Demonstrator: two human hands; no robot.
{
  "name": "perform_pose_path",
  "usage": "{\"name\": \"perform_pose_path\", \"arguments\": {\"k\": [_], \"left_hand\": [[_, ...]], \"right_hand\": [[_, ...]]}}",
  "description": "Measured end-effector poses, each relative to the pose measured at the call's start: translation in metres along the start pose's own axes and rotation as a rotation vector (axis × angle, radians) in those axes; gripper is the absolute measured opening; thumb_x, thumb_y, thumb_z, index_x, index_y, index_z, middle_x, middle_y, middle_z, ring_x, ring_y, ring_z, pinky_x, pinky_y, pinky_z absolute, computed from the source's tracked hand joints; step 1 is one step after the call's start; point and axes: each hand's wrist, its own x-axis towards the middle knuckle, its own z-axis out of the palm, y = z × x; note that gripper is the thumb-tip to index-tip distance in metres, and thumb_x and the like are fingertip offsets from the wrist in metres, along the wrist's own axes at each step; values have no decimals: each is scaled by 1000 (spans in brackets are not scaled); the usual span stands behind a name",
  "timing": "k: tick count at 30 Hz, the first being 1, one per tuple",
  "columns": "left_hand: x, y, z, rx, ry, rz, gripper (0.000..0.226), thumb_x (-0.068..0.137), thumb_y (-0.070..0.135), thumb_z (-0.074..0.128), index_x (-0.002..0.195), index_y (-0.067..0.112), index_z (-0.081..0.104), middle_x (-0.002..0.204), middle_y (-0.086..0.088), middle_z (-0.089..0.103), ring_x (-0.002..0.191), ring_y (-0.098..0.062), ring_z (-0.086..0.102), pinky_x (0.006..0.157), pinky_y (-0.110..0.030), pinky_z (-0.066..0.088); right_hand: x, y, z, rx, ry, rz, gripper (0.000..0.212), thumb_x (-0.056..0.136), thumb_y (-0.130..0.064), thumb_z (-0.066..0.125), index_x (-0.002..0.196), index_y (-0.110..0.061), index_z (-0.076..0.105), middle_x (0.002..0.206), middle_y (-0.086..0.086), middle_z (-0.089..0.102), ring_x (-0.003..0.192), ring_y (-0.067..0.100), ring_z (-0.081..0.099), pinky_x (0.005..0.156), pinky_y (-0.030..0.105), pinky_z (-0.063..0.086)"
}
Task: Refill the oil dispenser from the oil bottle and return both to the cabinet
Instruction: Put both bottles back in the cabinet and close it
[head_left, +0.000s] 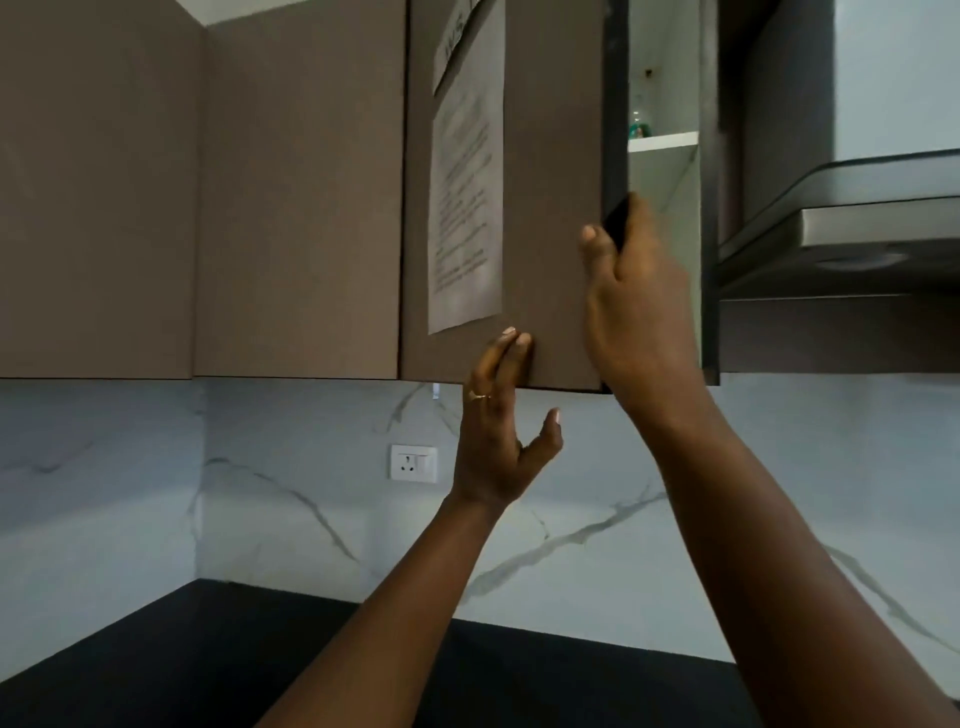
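Head view: right hand curls round the free edge of the ajar cabinet door, left hand below-left of it lays straight fingers on the door face. Door-swing step, opening or closing unclear; oil bottle and dispenser not visible; next calls for a steady swing. Dark desk below both hands, marble wall behind, hood right of them.

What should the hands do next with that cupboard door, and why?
Probably swing the cabinet door wider. The right hand grips its free edge, the left hand touches its face, and the gap shows only a sliver of shelf, too narrow to reach in.
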Motion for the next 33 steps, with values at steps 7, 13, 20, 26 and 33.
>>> {"name": "perform_pose_path", "arguments": {"k": [7,13,20,26,33], "left_hand": [[2,-20,60,100,-345,-255,69,83,64,24,142,42,-4,158,9,-3,145,-15,-4,113,-37,15],[6,-45,106,272,-537,-304,75,81,74,20,135,44,-22,156,7,-18,144,-18,-18,117,-42,1],[3,-65,141,406,-677,-318,77,89,64,30,133,41,-28,152,6,-31,141,-20,-26,114,-42,-10],[6,-82,158,460,-776,-326,81,86,69,29,137,38,-27,151,6,-32,142,-20,-24,115,-43,-7],[3,-98,171,537,-862,-330,85,85,71,27,142,33,-23,152,4,-31,142,-21,-24,116,-45,-5]], "right_hand": [[14,110,-21,-539,245,-73,59,96,1,41,147,-2,10,153,18,21,135,33,32,104,43,38],[29,195,-35,-837,105,-126,73,87,13,51,144,5,6,154,23,3,136,29,-11,105,36,4],[52,253,-40,-867,-9,-62,77,91,6,51,145,2,-4,155,18,-9,138,29,-18,103,32,1],[59,292,-29,-851,-43,-39,74,92,6,48,144,5,-4,154,23,-7,138,33,-18,106,38,-7],[59,329,-19,-800,-89,-15,61,95,6,26,144,1,-8,154,17,-13,142,31,-16,111,33,-7]]}}
